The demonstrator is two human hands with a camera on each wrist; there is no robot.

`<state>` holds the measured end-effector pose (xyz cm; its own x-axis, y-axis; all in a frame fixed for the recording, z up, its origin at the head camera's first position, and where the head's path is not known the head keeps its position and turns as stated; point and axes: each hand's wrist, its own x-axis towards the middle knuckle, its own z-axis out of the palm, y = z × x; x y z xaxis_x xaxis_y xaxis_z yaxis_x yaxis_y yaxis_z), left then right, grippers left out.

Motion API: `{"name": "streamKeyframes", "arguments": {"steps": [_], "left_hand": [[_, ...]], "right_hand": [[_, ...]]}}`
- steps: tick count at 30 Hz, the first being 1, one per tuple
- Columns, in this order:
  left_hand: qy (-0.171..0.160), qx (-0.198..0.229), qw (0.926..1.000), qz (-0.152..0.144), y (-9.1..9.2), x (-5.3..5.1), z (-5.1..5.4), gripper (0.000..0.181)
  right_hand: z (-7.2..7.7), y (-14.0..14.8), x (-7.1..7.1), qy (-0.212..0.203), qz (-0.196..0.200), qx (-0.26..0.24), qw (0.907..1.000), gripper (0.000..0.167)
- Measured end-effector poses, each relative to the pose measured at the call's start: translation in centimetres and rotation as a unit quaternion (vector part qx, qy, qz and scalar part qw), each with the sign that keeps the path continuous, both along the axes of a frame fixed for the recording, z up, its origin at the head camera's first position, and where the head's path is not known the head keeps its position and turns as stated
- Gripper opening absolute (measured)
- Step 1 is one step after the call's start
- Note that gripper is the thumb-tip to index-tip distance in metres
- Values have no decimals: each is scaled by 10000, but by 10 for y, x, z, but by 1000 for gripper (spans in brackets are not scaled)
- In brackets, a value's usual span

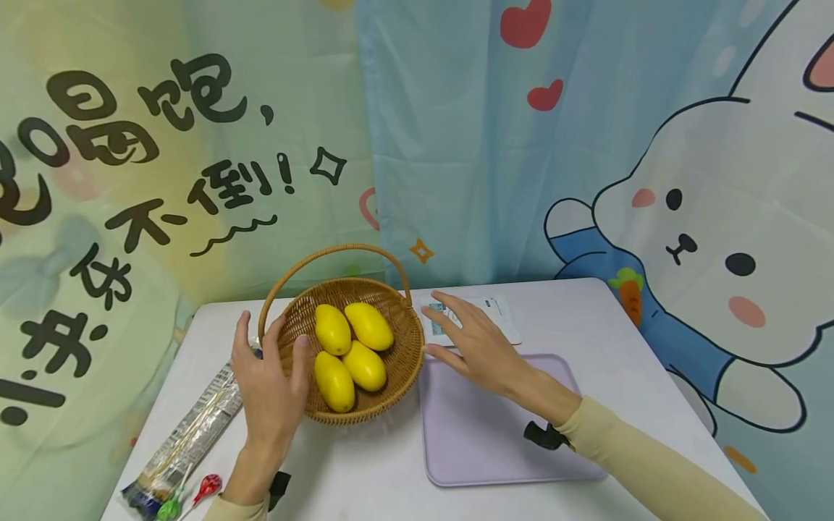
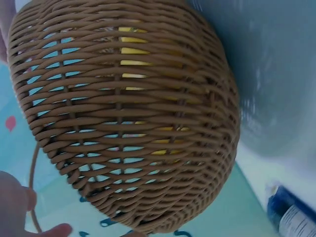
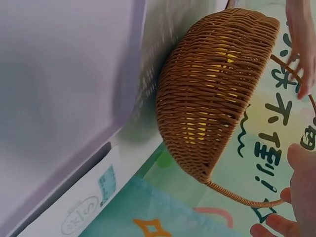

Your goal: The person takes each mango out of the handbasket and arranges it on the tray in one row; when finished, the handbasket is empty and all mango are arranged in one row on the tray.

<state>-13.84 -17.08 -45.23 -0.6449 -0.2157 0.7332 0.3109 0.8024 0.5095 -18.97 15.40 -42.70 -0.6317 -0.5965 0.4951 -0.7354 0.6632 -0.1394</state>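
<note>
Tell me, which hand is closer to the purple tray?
Right. The right hand hovers by the far edge of the purple tray. The left hand is farther off, at the left side of the basket, across from the tray.

We see four fruits [image 1: 365,365] in the basket [image 1: 405,344] on the table [image 1: 365,470]. Left of it we find a packet [image 1: 193,430], lollipops [image 1: 209,486] by its near end; to the near right, a tray [image 1: 482,441].

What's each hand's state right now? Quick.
Left hand: open, at one side of the basket, gripping nothing.
Right hand: open, fingers extended at the basket's other side, gripping nothing.
</note>
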Motion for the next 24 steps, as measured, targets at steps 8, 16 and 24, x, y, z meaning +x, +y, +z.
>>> {"name": "streamKeyframes", "arguments": {"steps": [8, 16, 24], "left_hand": [[-946, 486, 9943, 17, -3, -4, -12, 49], [-1511, 732, 9857, -121, -2, -3, -15, 50], [-1764, 800, 9808, -240, -2, -4, -18, 53]], "right_hand": [[10, -18, -2, 122, 279, 92, 9995, 56], [18, -34, -4, 8, 538, 124, 9985, 57], [26, -56, -17, -291, 779, 295, 9961, 54]]}}
